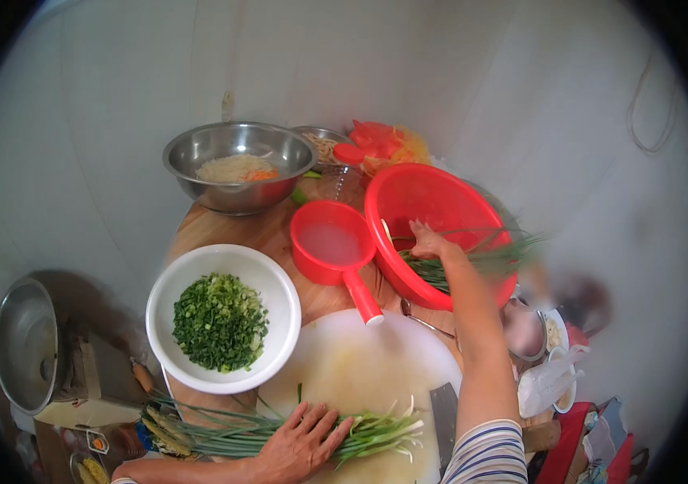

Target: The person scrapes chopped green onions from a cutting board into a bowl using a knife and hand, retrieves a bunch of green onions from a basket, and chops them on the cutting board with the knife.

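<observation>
My left hand (301, 440) lies over a bunch of scallions (380, 432), holding it against a round white cutting board (374, 357). The white root ends point right, and the long green leaves run off the board to the left. My right hand (430, 241) reaches into a tilted red plastic basin (435, 187), among more scallions (435, 272). Whether its fingers grip any of them cannot be made out. A cleaver's dark blade (442, 417) rests at the board's right side, its handle not visible. Chopped scallions (220, 320) fill part of a white bowl (159, 327) left of the board.
A red dipper (332, 242) with cloudy liquid stands beside the basin, its handle over the board. Behind are a steel bowl (229, 196) of pale and orange shreds and red plastic bags (377, 139). A spoon (425, 317), small dishes and a clear plastic bag (546, 381) lie right.
</observation>
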A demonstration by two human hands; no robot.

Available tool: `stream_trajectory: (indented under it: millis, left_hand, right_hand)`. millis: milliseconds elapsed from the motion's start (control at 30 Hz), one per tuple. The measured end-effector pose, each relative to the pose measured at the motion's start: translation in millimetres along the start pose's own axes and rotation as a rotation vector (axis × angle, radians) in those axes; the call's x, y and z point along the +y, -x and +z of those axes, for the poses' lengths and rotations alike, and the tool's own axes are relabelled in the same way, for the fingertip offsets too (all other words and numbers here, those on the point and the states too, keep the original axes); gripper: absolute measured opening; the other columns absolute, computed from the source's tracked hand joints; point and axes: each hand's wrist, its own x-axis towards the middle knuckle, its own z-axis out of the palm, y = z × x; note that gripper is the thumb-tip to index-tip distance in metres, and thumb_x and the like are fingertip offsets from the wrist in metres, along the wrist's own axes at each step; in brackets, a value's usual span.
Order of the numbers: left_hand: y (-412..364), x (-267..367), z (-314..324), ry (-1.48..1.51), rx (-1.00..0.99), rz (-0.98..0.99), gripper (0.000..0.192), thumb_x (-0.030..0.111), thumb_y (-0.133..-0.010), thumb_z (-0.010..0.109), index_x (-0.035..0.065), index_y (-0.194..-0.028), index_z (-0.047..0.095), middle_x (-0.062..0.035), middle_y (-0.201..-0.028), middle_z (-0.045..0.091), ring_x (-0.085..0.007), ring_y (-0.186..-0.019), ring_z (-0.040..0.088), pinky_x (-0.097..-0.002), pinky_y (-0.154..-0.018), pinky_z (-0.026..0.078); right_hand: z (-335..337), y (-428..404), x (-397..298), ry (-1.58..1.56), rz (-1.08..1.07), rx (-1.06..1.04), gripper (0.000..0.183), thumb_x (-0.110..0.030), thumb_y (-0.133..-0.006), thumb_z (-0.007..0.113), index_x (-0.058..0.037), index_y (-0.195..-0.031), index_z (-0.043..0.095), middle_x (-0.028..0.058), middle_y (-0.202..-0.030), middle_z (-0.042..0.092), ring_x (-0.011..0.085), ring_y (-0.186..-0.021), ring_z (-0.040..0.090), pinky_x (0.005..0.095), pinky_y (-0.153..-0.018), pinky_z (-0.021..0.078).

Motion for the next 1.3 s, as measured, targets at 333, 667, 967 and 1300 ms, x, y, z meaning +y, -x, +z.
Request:
stream_trajectory:
  millis: [333,667,967,1300]
  left_hand:
    - [2,-5,11,0.052,0.072,-0.056,0.096,0.038,-0.087,0.080,0.0034,-0.164,0.036,-0.0225,-0.159,0.050,-0.0414,-0.150,0.044,-0.0545,-0.129,0.027]
    - [0,-13,-3,0.075,-0.012,0.013,0.095,0.045,-0.085,0.081,0.0059,-0.162,0.040,-0.0197,-0.150,0.055,-0.0392,-0.143,0.050,-0.0575,-0.122,0.037]
    - [1,-12,-2,0.058,0.003,0.021,0.095,0.040,-0.083,0.084,0.0040,-0.160,0.042,-0.0205,-0.149,0.056,-0.0391,-0.144,0.049,-0.0573,-0.122,0.036]
    - [4,-12,6,0.020,-0.009,0.040,0.096,0.044,-0.089,0.077,0.0011,-0.164,0.035,-0.0212,-0.150,0.054,-0.0395,-0.145,0.046,-0.0563,-0.124,0.032]
  right_hand:
    - [-12,3,0,0.025,-0.014,-0.210,0.068,-0.027,-0.078,0.074,-0.0132,-0.144,0.064,0.0213,-0.138,0.067,0.0389,-0.127,0.064,0.0491,-0.108,0.0517]
    - [-99,63,10,0.147,0.031,0.336,0.034,-0.031,-0.099,0.072,-0.0152,-0.129,0.067,0.0186,-0.113,0.076,0.0422,-0.114,0.069,0.0574,-0.092,0.0557]
    - [-129,96,18,0.397,-0.040,0.493,0.023,-0.027,-0.100,0.066,-0.0129,-0.118,0.067,0.0211,-0.097,0.076,0.0454,-0.096,0.072,0.0595,-0.083,0.0539]
    - [-172,136,12,0.240,-0.020,0.858,0.014,-0.015,-0.099,0.061,-0.0078,-0.110,0.061,0.0234,-0.096,0.072,0.0491,-0.092,0.069,0.0605,-0.078,0.0536]
